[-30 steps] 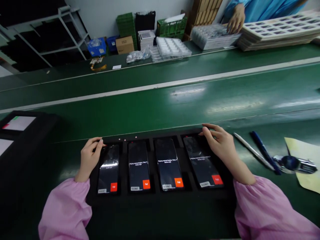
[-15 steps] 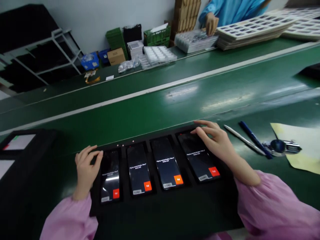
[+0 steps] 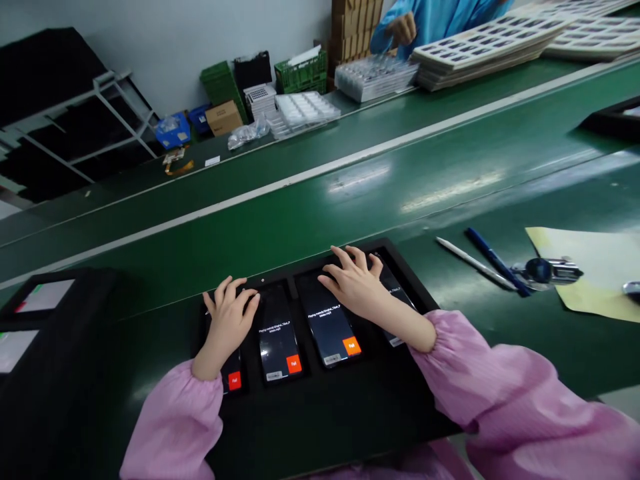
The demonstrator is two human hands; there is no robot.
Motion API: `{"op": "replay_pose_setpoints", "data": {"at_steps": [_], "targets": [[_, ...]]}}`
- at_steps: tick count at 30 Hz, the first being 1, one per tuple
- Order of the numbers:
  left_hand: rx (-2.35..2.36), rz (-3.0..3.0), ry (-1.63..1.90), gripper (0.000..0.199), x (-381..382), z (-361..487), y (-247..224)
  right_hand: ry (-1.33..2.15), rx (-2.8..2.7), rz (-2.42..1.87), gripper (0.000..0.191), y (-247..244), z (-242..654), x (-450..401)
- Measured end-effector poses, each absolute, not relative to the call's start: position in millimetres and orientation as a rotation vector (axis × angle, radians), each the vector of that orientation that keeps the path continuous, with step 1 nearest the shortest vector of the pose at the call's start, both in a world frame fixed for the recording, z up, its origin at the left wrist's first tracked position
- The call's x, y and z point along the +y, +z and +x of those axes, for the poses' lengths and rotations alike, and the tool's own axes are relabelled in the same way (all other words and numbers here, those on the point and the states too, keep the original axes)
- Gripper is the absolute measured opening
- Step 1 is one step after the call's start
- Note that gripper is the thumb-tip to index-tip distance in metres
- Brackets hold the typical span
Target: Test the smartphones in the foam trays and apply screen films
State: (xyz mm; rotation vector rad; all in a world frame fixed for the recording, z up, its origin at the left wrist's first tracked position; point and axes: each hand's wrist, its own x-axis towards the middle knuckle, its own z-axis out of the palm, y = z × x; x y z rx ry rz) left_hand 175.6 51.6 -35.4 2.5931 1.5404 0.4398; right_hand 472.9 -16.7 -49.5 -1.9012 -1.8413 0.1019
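Several smartphones lie side by side in a black tray [image 3: 320, 413], their dark screens showing white text and an orange or red "Fail" box. My left hand [image 3: 227, 323], fingers apart, covers most of the leftmost phone [image 3: 233, 370], its fingertips near the top of the second phone [image 3: 278, 333]. Over the upper part of the third phone [image 3: 330, 333] my right hand [image 3: 357, 280] is spread, and its wrist hides much of the rightmost phone [image 3: 397, 293]. Neither hand holds anything. Whether the fingertips touch the glass I cannot tell.
Right of the tray lie a white pen [image 3: 475, 263], a blue pen [image 3: 495, 259], a shiny metal object [image 3: 550, 271] and yellowish paper [image 3: 600, 267]. Another black tray [image 3: 95, 293] sits at left. Across the green belt, a co-worker's hand [image 3: 403, 29] is above stacked clear trays [image 3: 375, 77].
My right hand has shifted left from the rightmost phone to the third one. My left hand has moved right, from the tray's left edge to over the leftmost phone. The view has shifted slightly.
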Motion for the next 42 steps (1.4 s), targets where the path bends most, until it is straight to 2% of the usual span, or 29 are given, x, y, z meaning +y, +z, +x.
{"op": "replay_pose_setpoints", "data": {"at_steps": [5, 7, 10, 13, 18, 21, 25, 31, 42], "targets": [[1.515, 2.644, 0.543, 0.036, 7.8, 149.5, -19.4, 0.083, -1.842, -1.808, 0.032, -14.3, 513.8, -71.5], [1.375, 2.740, 0.601, 0.037, -25.1, 135.2, -20.3, 0.046, -1.838, -1.603, 0.030, -8.5, 529.0, -110.4], [1.243, 2.818, 0.672, 0.038, -71.5, 123.7, -33.6, -0.041, -1.909, -1.543, 0.024, -18.3, 536.5, -161.7], [1.320, 2.833, 0.742, 0.035, -97.4, 126.2, -51.6, -0.216, -1.997, -1.697, 0.024, -34.6, 527.9, -186.4], [1.378, 2.797, 0.801, 0.032, -100.8, 131.5, -65.0, -0.173, -1.990, -1.587, 0.023, -36.9, 495.0, -175.8], [1.365, 2.816, 0.755, 0.033, -99.4, 130.8, -61.6, -0.054, -2.095, -1.451, 0.028, -36.3, 467.8, -158.4], [1.349, 2.825, 0.714, 0.033, -102.7, 133.1, -54.6, -0.004, -2.111, -1.471, 0.035, -37.5, 441.9, -145.9], [1.374, 2.721, 0.781, 0.028, -104.9, 135.9, -52.3, -0.068, -2.020, -1.332, 0.014, -24.8, 460.4, -146.5], [1.457, 2.741, 0.659, 0.034, -114.6, 126.5, -46.9, -0.138, -1.899, -1.429, 0.021, -56.1, 482.4, -136.1]]}}
